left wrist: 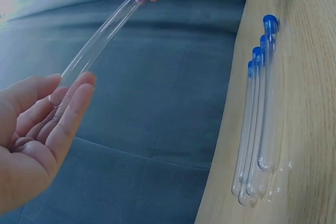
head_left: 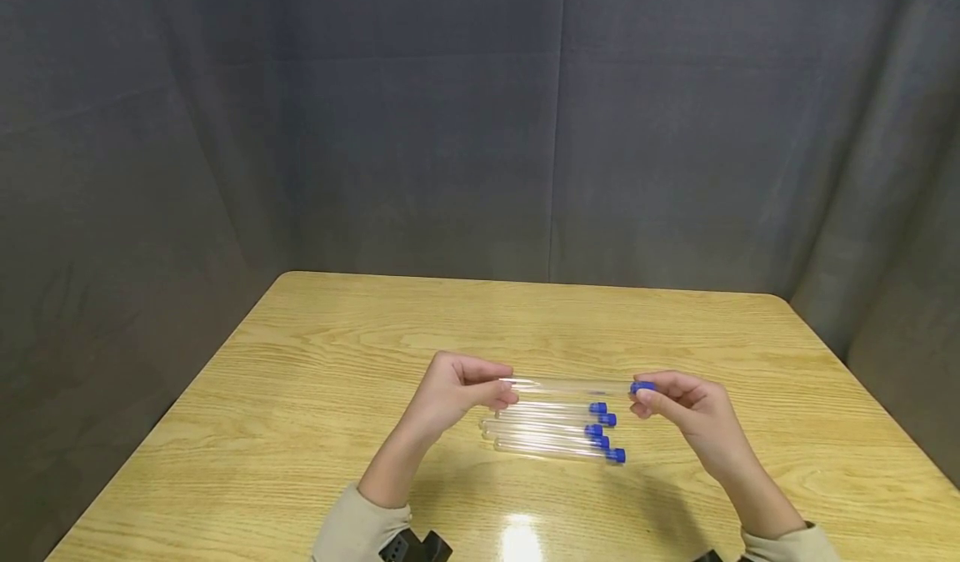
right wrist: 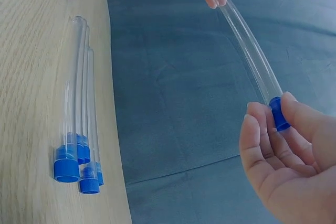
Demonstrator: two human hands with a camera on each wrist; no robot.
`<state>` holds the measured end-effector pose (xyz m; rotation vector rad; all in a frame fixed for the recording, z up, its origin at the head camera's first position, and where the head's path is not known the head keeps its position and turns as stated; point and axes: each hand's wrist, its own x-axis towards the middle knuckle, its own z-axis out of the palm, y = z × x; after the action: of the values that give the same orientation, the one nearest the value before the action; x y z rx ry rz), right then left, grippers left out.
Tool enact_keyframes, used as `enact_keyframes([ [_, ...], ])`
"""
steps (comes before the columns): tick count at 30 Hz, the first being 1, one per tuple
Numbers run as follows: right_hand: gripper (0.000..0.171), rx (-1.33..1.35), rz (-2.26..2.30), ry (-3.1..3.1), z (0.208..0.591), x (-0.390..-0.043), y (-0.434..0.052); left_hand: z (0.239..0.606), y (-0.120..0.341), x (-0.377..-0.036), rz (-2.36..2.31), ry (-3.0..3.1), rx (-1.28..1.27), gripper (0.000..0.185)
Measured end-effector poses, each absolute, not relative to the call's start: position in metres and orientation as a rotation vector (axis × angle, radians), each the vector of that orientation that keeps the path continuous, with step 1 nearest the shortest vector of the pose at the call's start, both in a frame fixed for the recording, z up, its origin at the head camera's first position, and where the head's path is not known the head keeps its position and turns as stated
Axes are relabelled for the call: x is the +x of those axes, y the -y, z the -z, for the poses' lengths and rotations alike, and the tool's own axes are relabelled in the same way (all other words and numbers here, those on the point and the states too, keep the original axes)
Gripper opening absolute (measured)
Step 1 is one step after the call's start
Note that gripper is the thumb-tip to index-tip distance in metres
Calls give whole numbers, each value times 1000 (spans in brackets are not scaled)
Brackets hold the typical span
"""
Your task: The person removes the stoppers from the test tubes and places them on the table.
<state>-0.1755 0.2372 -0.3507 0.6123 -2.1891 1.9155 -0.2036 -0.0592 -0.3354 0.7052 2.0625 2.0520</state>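
Observation:
A clear test tube [head_left: 570,386] is held level above the table between both hands. My left hand [head_left: 461,388] pinches its rounded end between thumb and fingers. At the other end, my right hand [head_left: 693,416] grips the blue cap [right wrist: 279,114] with thumb and fingertips. The cap sits on the tube's mouth, and the tube looks empty in the left wrist view. Below it, several more capped test tubes [head_left: 551,449] lie side by side on the table, their blue caps [head_left: 616,455] all toward the right.
The wooden table [head_left: 300,429] has rounded far corners. Dark grey curtains [head_left: 420,145] hang behind it and along both sides. A bright light reflection shows on the tabletop near the front edge.

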Motion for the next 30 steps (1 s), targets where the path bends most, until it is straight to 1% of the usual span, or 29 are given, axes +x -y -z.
enact_keyframes([
  [21, 9, 508, -1784, 2161, 346, -171, -232, 329, 58, -198, -2044, -2141, 719, 23],
  [30, 8, 401, -1590, 2186, 347, -170, -229, 326, 57, -197, -2037, -2155, 702, 23],
])
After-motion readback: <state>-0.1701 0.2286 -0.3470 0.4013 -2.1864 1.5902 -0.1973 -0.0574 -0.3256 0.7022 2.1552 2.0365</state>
